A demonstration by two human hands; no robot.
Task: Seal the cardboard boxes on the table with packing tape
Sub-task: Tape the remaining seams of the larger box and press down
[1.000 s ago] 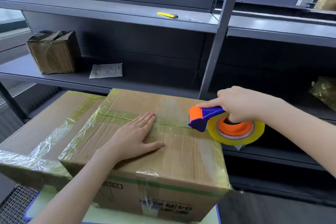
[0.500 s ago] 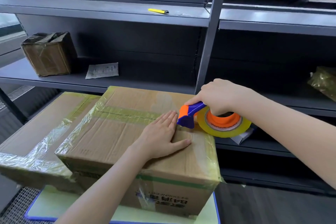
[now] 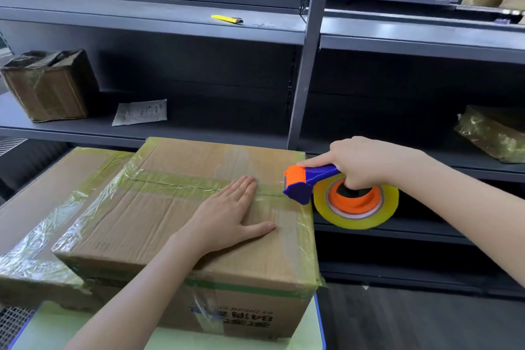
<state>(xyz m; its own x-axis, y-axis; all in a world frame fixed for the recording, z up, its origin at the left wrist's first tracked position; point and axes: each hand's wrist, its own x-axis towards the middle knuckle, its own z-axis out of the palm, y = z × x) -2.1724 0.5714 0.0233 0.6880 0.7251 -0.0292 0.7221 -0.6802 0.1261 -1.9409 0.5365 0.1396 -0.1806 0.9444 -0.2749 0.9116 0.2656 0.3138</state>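
A cardboard box [image 3: 147, 221] with yellowish tape along its top seam and edges sits in front of me. My left hand [image 3: 227, 219] lies flat on its top near the right end, fingers straight over the taped seam. My right hand [image 3: 366, 162] grips the blue handle of an orange and blue tape dispenser [image 3: 306, 182], forefinger stretched along it. The dispenser's head sits at the box's right top edge, and its yellowish tape roll [image 3: 356, 202] hangs just beyond that edge. A second taped box [image 3: 42, 187] lies against the first on the left.
Grey metal shelving stands right behind the boxes, with an upright post [image 3: 309, 51] in the middle. On the shelves are a small wrapped box [image 3: 48, 85], a paper slip [image 3: 139, 112], a yellow utility knife [image 3: 225, 19] and wrapped parcels [image 3: 494, 133] at right. A pale green table [image 3: 68, 327] with blue rim bears the boxes.
My left hand slid right along the taped seam toward the box's right end. The right hand kept the dispenser by the right top edge, shifting it slightly there.
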